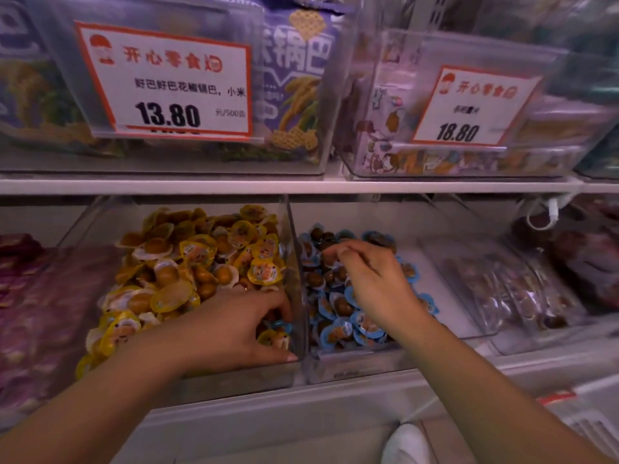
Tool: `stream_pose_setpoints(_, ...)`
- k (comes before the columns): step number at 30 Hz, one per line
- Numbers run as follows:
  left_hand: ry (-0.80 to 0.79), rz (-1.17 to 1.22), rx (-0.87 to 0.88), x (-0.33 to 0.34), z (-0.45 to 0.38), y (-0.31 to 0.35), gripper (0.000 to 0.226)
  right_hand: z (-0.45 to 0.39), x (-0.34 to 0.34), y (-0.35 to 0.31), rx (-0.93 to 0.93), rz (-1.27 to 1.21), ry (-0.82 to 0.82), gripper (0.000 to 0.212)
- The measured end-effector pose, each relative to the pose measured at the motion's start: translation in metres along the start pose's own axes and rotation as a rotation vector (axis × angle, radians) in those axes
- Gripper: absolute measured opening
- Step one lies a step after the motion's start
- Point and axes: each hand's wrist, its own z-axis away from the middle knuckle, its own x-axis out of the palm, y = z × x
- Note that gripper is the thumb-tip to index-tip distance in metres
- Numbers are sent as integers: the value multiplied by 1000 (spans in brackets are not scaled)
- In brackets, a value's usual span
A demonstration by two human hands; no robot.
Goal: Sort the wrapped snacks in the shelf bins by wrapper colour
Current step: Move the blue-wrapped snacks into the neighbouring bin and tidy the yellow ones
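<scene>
Two clear bins stand side by side on the lower shelf. The left bin (83, 229) is heaped with yellow-wrapped snacks (201, 252). The right bin (452, 329) holds blue-wrapped snacks (365, 326). My left hand (231, 329) reaches into the front right corner of the yellow bin. Its fingers curl over a blue-wrapped snack (280, 324) lying among the yellow ones, and its thumb lies along the bin's front. My right hand (371, 279) hovers over the blue pile with its fingertips bunched and pointing down. Whether they pinch anything is hidden.
A clear divider wall (294, 262) separates the two bins. Bins of purple packets (30, 296) and dark packets (522, 293) flank them. The upper shelf (301, 186) carries bins with price cards 13.80 (167, 82) and 18.80 (469, 105). A white shoe (405, 443) shows below.
</scene>
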Motion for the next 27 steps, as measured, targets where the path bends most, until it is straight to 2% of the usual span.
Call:
stream_pose_setpoints(4,44,-49,-125,8,-5,5,56,0,-2,3,-16,-29,9,28)
stream_pose_setpoints(7,124,-88,-140,7,-3,-1,31,0,-2,1,-34,-3,15,28)
stream_pose_setpoints(10,106,193,-164,-4,8,-22,15,1,1,-1,-47,34,18,26)
stream_pose_setpoints(11,124,275,-172,-8,13,-29,19,2,2,-3,-63,42,19,25)
stream_pose_setpoints(13,188,258,-155,-9,20,-39,28,4,4,-7,-126,73,24,21)
stream_pose_setpoints(15,218,82,-106,-6,24,-43,36,8,7,-13,-223,116,27,19)
stream_pose_setpoints(17,180,-163,-73,-4,25,-41,46,12,11,-20,-345,147,19,22)
stream_pose_setpoints(20,120,-259,-84,-6,24,-32,46,18,19,-25,-488,173,20,20)
stream_pose_setpoints(22,121,-278,-71,-3,23,-24,42,20,22,-23,-496,172,21,20)
stream_pose_setpoints(24,130,-324,-60,3,20,-17,58,19,23,-21,-475,155,19,19)
stream_pose_setpoints(27,118,-290,-93,8,13,-12,62,18,26,-20,-457,135,32,18)
